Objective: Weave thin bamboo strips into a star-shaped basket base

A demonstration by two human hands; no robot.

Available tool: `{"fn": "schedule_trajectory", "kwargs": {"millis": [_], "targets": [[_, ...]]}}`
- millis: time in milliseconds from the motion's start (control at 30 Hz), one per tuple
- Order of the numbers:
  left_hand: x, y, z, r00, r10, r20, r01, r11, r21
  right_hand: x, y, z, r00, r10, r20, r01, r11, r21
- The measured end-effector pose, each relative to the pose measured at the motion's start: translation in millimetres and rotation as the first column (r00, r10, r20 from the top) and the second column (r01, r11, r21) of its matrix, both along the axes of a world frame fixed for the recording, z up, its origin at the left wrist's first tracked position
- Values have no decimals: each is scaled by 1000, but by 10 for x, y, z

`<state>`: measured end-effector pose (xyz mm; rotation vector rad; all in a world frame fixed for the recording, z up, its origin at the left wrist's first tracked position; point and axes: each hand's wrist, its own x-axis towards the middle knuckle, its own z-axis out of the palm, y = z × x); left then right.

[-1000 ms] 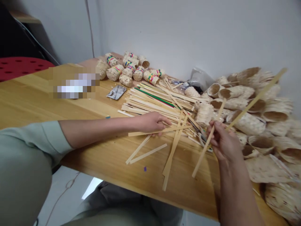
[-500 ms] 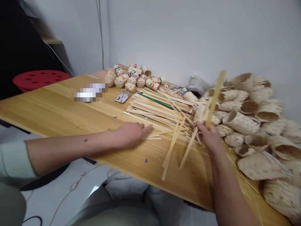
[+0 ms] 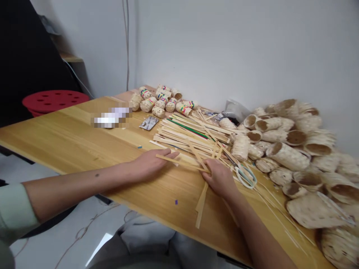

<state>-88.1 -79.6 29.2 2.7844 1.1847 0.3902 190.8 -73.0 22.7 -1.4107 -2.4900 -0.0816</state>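
On the wooden bench [image 3: 70, 138], woven bamboo tubes [image 3: 288, 157] heap up beside a pile of bamboo strips [image 3: 187, 136]. The open left hand [image 3: 150, 167] lies across one loose strip [image 3: 171, 160]; the right hand [image 3: 218, 178] closes on its far end, just beside pale-handled scissors [image 3: 244, 176].

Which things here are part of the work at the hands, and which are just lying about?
Work: pale flat bamboo strip under the left hand and right hand; loose pile of bamboo strips; scissors with pale green loop handles.
Lying about: red round perforated stool; foil blister pack; translucent plastic bag.
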Motion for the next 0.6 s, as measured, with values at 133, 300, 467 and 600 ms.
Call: {"fn": "schedule_trajectory", "kwargs": {"millis": [133, 300, 467, 600], "targets": [[-113, 103, 133, 993, 38, 112, -42, 998, 38, 131, 10, 126, 989, 76, -127, -62, 991, 116], [-233, 425, 403, 956, 135, 262, -177, 974, 144, 633, 18, 419, 949, -176, -262, 232, 951, 203], [-61, 1129, 614, 931, 208, 300, -260, 954, 149, 959, 24, 558, 818, -475, -323, 509, 861, 23], [480, 1834, 752, 937, 280, 209, -311, 941, 134, 995, 75, 429, 907, -386, -169, 399, 915, 52]]}}
